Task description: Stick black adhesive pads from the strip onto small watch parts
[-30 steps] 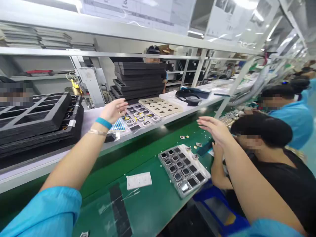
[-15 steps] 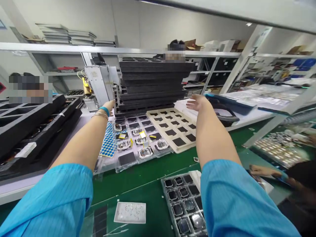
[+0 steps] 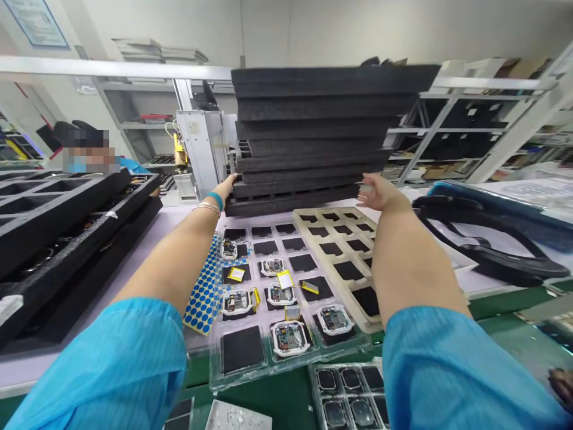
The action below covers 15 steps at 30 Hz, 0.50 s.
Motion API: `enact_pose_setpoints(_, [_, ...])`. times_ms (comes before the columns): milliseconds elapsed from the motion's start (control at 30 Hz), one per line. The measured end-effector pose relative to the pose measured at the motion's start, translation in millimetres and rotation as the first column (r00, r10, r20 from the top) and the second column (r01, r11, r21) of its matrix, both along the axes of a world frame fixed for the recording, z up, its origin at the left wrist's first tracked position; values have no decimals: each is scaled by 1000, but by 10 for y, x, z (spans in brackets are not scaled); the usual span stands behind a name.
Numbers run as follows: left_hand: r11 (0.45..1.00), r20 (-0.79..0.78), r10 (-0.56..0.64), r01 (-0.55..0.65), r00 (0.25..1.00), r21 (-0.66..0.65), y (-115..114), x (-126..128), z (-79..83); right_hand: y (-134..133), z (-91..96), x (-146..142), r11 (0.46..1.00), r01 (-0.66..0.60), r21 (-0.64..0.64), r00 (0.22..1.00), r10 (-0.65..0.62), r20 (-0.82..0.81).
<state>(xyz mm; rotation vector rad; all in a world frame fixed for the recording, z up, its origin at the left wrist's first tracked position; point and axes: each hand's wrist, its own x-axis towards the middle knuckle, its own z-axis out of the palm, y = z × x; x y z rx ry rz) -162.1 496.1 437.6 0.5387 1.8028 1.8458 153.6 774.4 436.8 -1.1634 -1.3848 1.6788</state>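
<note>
A tall stack of black foam trays (image 3: 313, 137) fills the middle of the view, its layers slightly fanned. My left hand (image 3: 227, 186) grips its lower left end, and my right hand (image 3: 378, 192) presses against its lower right end. The stack's underside shows no contact with the table. Below it lies a transparent blister tray (image 3: 233, 358) holding several small circuit modules and black pads. A cream tray with square cut-outs (image 3: 340, 257) overlaps that tray's right side. A blue dot sticker sheet (image 3: 205, 292) sits at its left.
More black foam trays (image 3: 67, 239) lie on the bench at left, with a co-worker (image 3: 92, 152) behind them. A grey machine (image 3: 197, 143) stands behind the stack. A black strap (image 3: 487, 239) lies at right. Shelving runs along the back, and a tray of dark parts (image 3: 349, 394) sits on the green mat below.
Both hands have moved from reaching beside the stack onto its lower ends. The stack now looks larger and nearer, and the view has tilted upward and closer to the bench.
</note>
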Motion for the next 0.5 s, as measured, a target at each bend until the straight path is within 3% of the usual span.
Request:
enact_pose_setpoints(200, [994,44,113,-112,993,-17,-61,1,180,40,107,1,998,-55,44,996,58,-66])
enact_pose_setpoints(333, [984,-28,180,-180,983,-15,-184,94,124,-44,96,117,992,-94,81,991,101,-92])
enact_pose_setpoints(500, [978,-66,206,-208,976,-21,-357,213,29,-359,125,305,985,-120,123,985,134,-108])
